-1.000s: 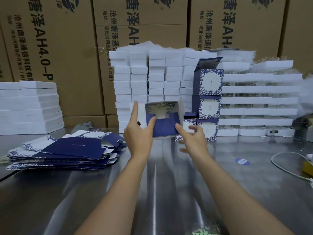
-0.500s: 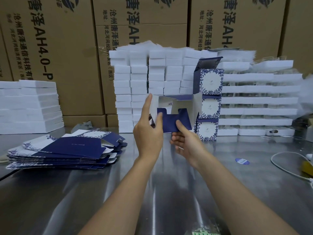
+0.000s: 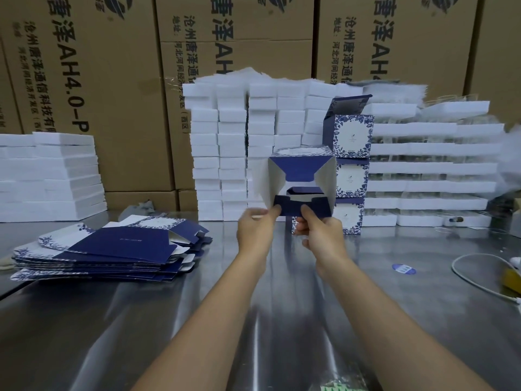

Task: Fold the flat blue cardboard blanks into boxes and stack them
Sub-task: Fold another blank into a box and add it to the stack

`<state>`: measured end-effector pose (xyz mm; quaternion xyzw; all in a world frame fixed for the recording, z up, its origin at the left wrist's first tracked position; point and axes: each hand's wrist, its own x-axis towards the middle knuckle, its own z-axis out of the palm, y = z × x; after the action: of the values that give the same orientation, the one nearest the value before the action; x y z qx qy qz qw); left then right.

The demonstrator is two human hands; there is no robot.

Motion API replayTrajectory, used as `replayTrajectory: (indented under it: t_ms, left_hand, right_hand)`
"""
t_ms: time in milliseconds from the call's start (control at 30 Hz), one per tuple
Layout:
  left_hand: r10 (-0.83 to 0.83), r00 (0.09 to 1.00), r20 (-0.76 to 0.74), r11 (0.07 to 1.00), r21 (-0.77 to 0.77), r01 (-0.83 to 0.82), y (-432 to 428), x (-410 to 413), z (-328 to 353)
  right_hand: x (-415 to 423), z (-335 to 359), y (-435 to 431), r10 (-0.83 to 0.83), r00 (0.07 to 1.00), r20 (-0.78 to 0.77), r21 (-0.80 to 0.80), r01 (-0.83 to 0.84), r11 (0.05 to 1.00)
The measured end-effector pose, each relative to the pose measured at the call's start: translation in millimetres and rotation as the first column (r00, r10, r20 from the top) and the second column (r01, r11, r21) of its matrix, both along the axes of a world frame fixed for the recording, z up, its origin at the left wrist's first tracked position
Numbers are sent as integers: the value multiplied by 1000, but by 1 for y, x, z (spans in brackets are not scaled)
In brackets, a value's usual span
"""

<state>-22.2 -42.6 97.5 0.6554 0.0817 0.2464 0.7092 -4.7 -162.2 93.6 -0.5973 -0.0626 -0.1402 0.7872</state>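
Two grips, both pinching lower flap (image 3: 321,207) of box (image 3: 300,165) | left grip (image 3: 255,227) at flap's 9 o'clock corner, right grip (image 3: 321,238) mid-edge | finished stack (image 3: 352,136) at 1 o'clock, right grip nearer

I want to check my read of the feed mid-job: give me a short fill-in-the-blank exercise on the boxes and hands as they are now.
1. The left hand and the right hand hold the half-folded box, so ____ hands are busy.
2. The pile of flat blanks lies on the table to the ____ of the left hand.
3. The column of finished boxes stands ____ boxes high.
4. The top box has its lid ____.

Missing words: both; left; three; open.
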Motion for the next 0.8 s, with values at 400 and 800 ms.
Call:
replayTrajectory:
  t_ms: [400, 800]
  left_hand:
    - [-263, 964, -35, 961, -101, 258, -23, -9, -1]
    - [-221, 975, 10, 975, 0, 221, -30, -12, -4]
  right_hand:
    - [-5, 1, 3, 154, 988, -30, -122, -156, 980]
    - [-4, 2, 3, 235, 960, -153, 121, -218, 968]
